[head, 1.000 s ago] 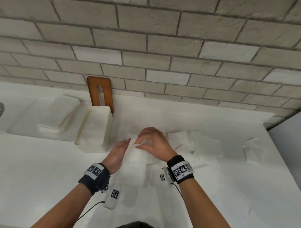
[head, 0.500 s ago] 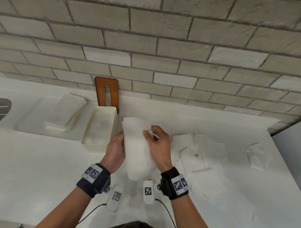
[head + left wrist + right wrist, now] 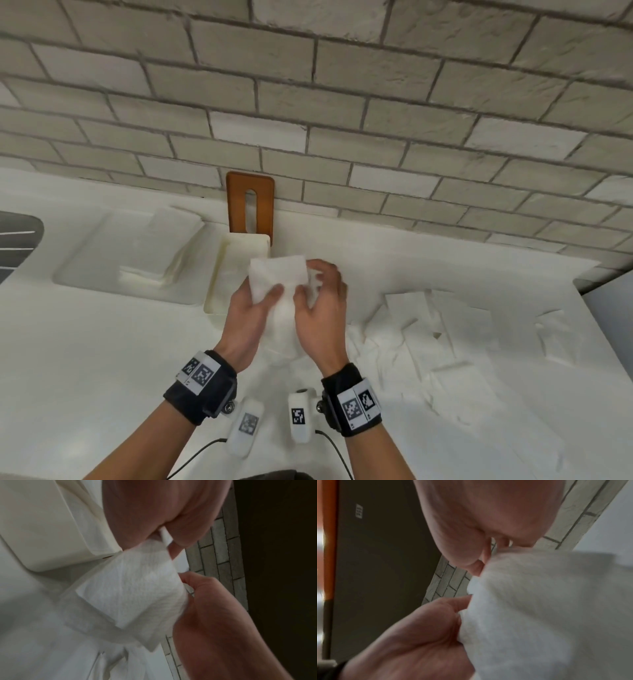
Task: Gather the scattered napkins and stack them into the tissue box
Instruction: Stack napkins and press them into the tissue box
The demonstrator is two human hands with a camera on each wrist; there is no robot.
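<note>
1. While both hands work at frame centre in the head view, the left hand (image 3: 251, 317) pinches the napkin (image 3: 278, 278) with thumb on its front face, and the right hand (image 3: 322, 308) has its fingers curled round the napkin's right edge; napkin is held up off the counter (image 3: 102, 359), just at 4 o'clock of the tissue box (image 3: 236, 270), overlapping its near right corner in this view; box is open-topped, its brown slotted lid (image 3: 250, 205) leaning on the brick wall (image 3: 342, 102) at 12 o'clock; loose napkins (image 3: 428, 325) lie scattered at 3 o'clock, one stray napkin (image 3: 551, 329) further right; folded stack (image 3: 171, 246) sits in a recess at 9 o'clock of the box.
2. Left wrist view: left hand (image 3: 154, 513) grips the napkin (image 3: 133, 588) at its upper corner between thumb and fingers; right hand (image 3: 211, 595) holds the opposite edge; box wall (image 3: 51, 540) close at 10 o'clock; picture is motion-blurred.
3. Right wrist view: right hand (image 3: 488, 520) pinches the napkin (image 3: 547, 615) top edge, left hand (image 3: 423, 628) pinches the near edge; also blurred.
4. Handling, my judgement: thin soft paper, near weightless, limp, tears easily; hold by opposite edges or corners with light pinch, keep it flat and taut; lower it squarely into the box so it stacks rather than crumples; most of the task is left, going by the pile at 3 o'clock.
</note>
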